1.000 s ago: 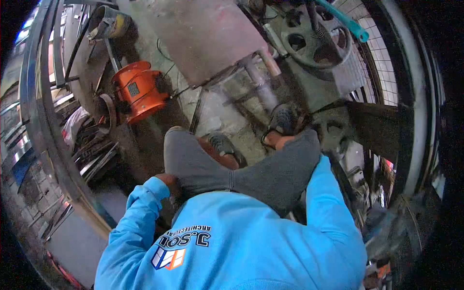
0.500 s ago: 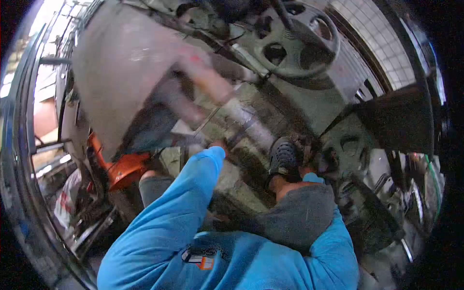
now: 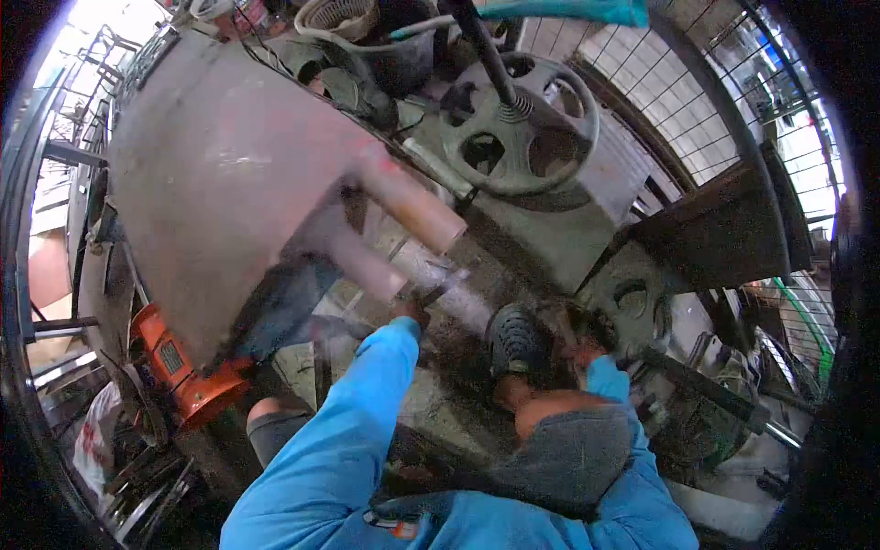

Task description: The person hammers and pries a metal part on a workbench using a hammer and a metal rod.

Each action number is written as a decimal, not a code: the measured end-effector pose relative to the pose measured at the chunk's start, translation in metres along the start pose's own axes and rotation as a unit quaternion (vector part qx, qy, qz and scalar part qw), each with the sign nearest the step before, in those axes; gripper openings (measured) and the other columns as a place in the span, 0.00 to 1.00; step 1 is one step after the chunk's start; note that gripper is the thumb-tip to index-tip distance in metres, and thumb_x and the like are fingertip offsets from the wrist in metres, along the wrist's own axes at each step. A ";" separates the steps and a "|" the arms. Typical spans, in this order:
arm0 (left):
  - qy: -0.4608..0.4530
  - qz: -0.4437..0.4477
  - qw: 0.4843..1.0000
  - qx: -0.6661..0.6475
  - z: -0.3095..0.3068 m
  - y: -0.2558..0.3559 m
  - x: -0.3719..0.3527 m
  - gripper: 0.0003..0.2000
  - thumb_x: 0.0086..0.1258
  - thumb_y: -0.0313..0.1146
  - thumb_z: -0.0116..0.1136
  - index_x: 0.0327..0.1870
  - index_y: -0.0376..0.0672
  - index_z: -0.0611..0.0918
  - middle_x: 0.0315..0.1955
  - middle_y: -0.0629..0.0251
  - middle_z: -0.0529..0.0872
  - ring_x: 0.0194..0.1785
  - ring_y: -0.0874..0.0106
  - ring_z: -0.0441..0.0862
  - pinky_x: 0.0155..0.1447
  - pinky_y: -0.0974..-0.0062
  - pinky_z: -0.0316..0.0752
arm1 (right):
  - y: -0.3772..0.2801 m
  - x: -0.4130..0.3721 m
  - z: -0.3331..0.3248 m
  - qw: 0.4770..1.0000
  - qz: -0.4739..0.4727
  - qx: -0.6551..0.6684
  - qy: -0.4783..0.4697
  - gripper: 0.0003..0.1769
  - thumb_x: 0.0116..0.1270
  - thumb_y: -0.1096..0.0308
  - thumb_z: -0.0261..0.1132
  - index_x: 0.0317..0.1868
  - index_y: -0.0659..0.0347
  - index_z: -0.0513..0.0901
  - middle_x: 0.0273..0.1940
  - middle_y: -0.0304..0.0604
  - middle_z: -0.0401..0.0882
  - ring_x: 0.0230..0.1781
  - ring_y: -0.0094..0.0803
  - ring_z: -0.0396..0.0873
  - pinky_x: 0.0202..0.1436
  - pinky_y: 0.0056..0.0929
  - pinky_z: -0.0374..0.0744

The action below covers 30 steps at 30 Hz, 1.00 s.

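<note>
My left hand is in shadow beside the lower of two pipe stubs on a large grey metal part. Its fingers look closed, and a thin dark piece sticks out from it. I cannot make out what that piece is. The lower pipe stub ends just above this hand, and the upper pipe stub lies farther off. My right hand is low beside my dark clog, near a dim brown object. Shadow hides its fingers and whatever they may touch.
The broad grey metal part fills the left side. An orange machine stands below it. A steering wheel on a column is at the upper right, with a basket behind. Wire mesh and metal scraps line the sides.
The view has shifted, so the metal part and steering wheel sit farther left and the basket has come into view. My left hand is now lower in the view, near the lower pipe end.
</note>
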<state>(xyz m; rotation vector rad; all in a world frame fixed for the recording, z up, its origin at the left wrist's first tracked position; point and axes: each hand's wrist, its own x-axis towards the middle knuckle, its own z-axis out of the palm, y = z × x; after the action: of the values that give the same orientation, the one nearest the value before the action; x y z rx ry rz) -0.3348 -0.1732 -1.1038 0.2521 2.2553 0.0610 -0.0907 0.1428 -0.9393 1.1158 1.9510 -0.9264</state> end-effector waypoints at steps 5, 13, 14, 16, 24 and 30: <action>0.170 0.184 0.955 -0.157 -0.080 0.018 -0.140 0.24 0.63 0.51 0.54 0.53 0.42 0.76 0.43 0.56 0.83 0.44 0.55 0.81 0.48 0.60 0.75 | -0.057 -0.118 -0.064 0.998 -0.013 -0.005 0.055 0.33 0.57 0.53 0.64 0.62 0.54 0.69 0.52 0.57 0.74 0.54 0.51 0.71 0.57 0.46 0.69; 0.186 0.321 0.855 -0.363 -0.191 0.029 -0.218 0.20 0.63 0.51 0.58 0.42 0.40 0.78 0.29 0.57 0.82 0.32 0.61 0.78 0.38 0.64 0.72 | -0.090 -0.209 -0.178 0.891 -0.218 -0.065 0.393 0.39 0.50 0.56 0.69 0.60 0.68 0.68 0.48 0.60 0.76 0.45 0.52 0.77 0.50 0.41 0.75; 0.201 0.342 0.845 -0.359 -0.203 0.032 -0.223 0.21 0.63 0.51 0.58 0.42 0.40 0.78 0.30 0.57 0.82 0.32 0.61 0.78 0.39 0.64 0.72 | -0.123 -0.247 -0.183 0.888 -0.206 -0.041 0.409 0.39 0.50 0.57 0.69 0.60 0.68 0.67 0.48 0.60 0.76 0.44 0.51 0.77 0.49 0.39 0.76; 0.233 0.385 0.822 -0.349 -0.226 0.041 -0.232 0.21 0.62 0.51 0.58 0.42 0.39 0.77 0.32 0.56 0.82 0.34 0.61 0.78 0.41 0.63 0.72 | -0.157 -0.272 -0.181 0.845 -0.359 0.190 0.349 0.24 0.56 0.65 0.67 0.51 0.64 0.71 0.31 0.44 0.77 0.27 0.29 0.77 0.32 0.29 0.77; 0.298 0.339 0.792 -0.411 -0.252 0.051 -0.241 0.20 0.63 0.50 0.59 0.41 0.39 0.79 0.31 0.55 0.84 0.37 0.57 0.80 0.44 0.62 0.72 | -0.215 -0.332 -0.110 0.778 -0.445 0.359 0.260 0.13 0.67 0.62 0.59 0.44 0.63 0.70 0.23 0.37 0.71 0.20 0.23 0.69 0.24 0.23 0.71; 0.316 0.349 0.810 -0.349 -0.247 0.033 -0.229 0.23 0.67 0.53 0.51 0.44 0.39 0.80 0.34 0.47 0.82 0.40 0.48 0.79 0.46 0.58 0.72 | -0.220 -0.369 -0.093 0.806 -0.435 0.333 0.225 0.14 0.70 0.60 0.55 0.45 0.63 0.69 0.24 0.37 0.70 0.22 0.23 0.70 0.27 0.22 0.72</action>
<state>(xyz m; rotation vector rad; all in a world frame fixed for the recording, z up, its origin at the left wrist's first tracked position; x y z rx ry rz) -0.3759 -0.1768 -0.7678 0.7189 2.4438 1.5326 -0.1649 -0.0088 -0.5330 0.7712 2.6961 -2.1259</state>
